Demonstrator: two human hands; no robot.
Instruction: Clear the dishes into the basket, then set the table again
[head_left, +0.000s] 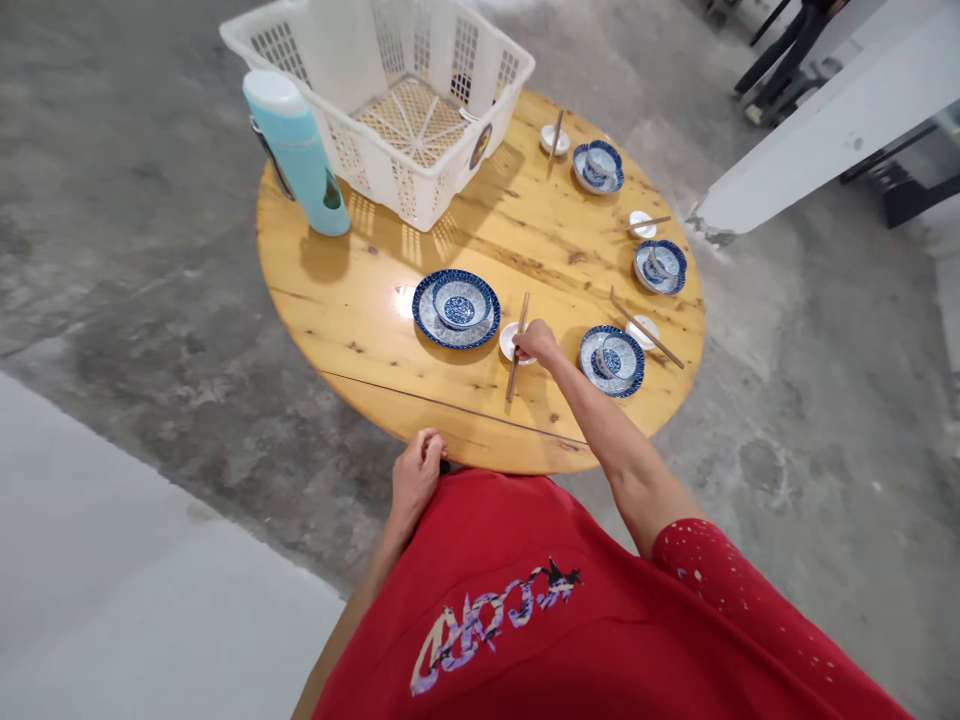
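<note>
My right hand (534, 342) reaches over the round table and pinches a pair of chopsticks (511, 383). They lie across a small white dish (508, 341), partly covered by my fingers. Left of it, a blue-and-white bowl (459, 303) sits on a blue-rimmed plate (424, 325). On the other side of my right arm is another plate (587, 358) with a bowl (618, 356), beside a small white dish (643, 330) crossed by chopsticks (664, 348). My left hand (418, 465) is curled closed by the near table edge, holding nothing I can see.
A white plastic basket (420, 190) stands on the table's far left, with a light-blue bottle (304, 150) before it. More plates (660, 270) with bowls, dishes (553, 140) and chopsticks line the right rim. Beyond are a white pillar (817, 130) and a person's legs (784, 60).
</note>
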